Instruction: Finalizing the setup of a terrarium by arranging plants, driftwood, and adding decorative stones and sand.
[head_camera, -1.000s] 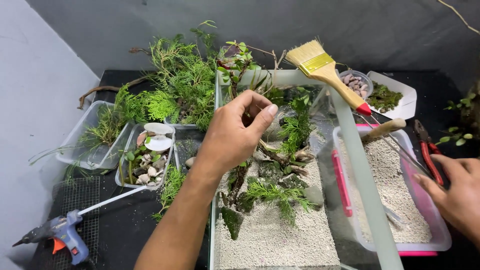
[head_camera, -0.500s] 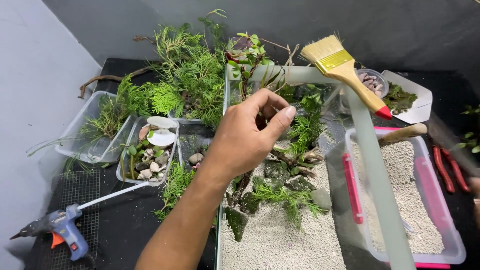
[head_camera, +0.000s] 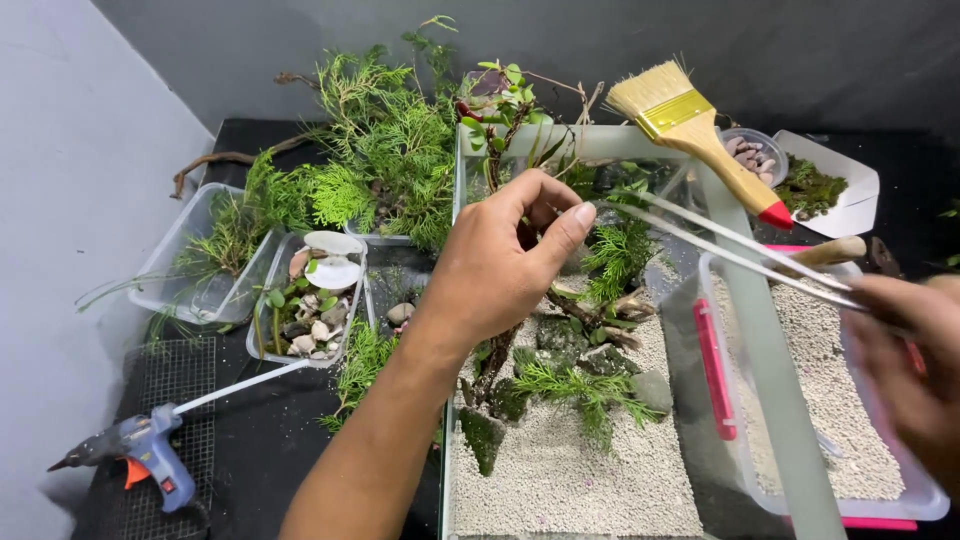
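Glass tank (head_camera: 470, 300) on the black table, already floored with white gravel (head_camera: 560, 480), wood and green sprigs (head_camera: 590, 385); left hand (head_camera: 500, 265) pinching inside, right hand (head_camera: 915, 360) gripping long metal tweezers (head_camera: 720, 245); planting seemingly unfinished

In front of me the black surface (head_camera: 270, 450) carries a glass tank (head_camera: 575, 490) with white sand. At my right, touching the tank, stands a clear tub (head_camera: 905, 500) of sand with pink clips. At my left lie two clear trays (head_camera: 165, 280), a heap of green cuttings (head_camera: 390, 160), a wire mesh (head_camera: 170, 375) and a blue glue gun (head_camera: 140, 455). A white dish (head_camera: 860, 195) of moss sits at the far right.
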